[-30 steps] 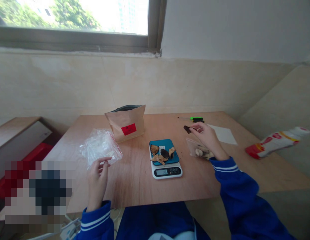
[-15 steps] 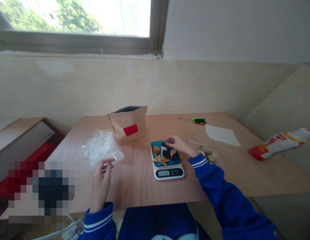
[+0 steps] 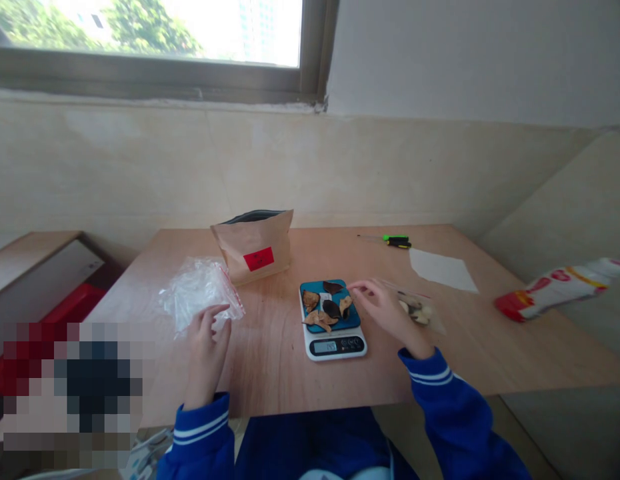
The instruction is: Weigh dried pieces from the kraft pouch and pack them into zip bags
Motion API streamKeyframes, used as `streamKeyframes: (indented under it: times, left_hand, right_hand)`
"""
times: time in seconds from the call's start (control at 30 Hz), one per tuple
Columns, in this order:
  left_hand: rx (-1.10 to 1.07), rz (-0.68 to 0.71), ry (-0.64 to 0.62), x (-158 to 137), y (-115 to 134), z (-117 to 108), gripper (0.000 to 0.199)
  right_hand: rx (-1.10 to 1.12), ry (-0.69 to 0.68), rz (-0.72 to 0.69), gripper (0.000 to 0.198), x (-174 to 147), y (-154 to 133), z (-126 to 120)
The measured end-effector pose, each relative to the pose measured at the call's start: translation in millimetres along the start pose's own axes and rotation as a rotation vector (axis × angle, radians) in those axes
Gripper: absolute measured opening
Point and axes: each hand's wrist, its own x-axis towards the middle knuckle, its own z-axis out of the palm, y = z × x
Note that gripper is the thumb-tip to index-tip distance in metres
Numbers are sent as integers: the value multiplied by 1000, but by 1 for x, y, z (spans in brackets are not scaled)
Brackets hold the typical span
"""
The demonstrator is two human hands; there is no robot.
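A white kitchen scale (image 3: 310, 352) with a blue top stands in front of me, its display lit. Several dried, curled brown pieces (image 3: 319, 320) and dark pieces (image 3: 333, 308) lie on it; they look like dried peel or mushroom. My right hand (image 3: 383, 307) hovers just off the scale's right edge, fingers loosely bent with nothing visible in them. To the left, my left hand (image 3: 209, 347) is held with fingers apart, at the near edge of a pile of clear zip bags (image 3: 195, 293). Whether it touches the bags I cannot tell.
Behind the bags stands an opened brown paper pouch (image 3: 253, 247) with a red label. A clear bag of pale pieces (image 3: 420, 312) lies right of the scale. Farther right are two screwdrivers (image 3: 397, 241), a white paper sheet (image 3: 443, 269) and a red-white bottle (image 3: 555, 293) on its side.
My right hand has drawn back right from the top of the scale, leaving a dark piece there. My left hand has shifted slightly and stays by the bags.
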Motion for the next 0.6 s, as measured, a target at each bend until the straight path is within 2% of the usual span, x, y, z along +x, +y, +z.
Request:
streamKeyframes:
  times: [0.1,0.17,0.23,0.3,0.47,0.6]
  left_hand:
    - [43,42,67,16,3,17,34]
    - [45,-41,69,25,2,31,38]
    - [74,-158,1,30,-3,43,44]
    - [94,-219,-32,29,-10,49,44]
    - [77,-301,-82,16,-21,41,24]
    - [23,-344,-136,9,-14,28,36]
  right_hand:
    - [52,115,33,21,-23,-9,8]
    - [116,183,88,22,-38,-15,16]
    - [170,237,148,24,-53,-19,23]
    - [196,257,195,26,-66,-21,27]
    - [174,235,237,26,-83,-13,26]
    - [119,212,204,24,-82,-5,26]
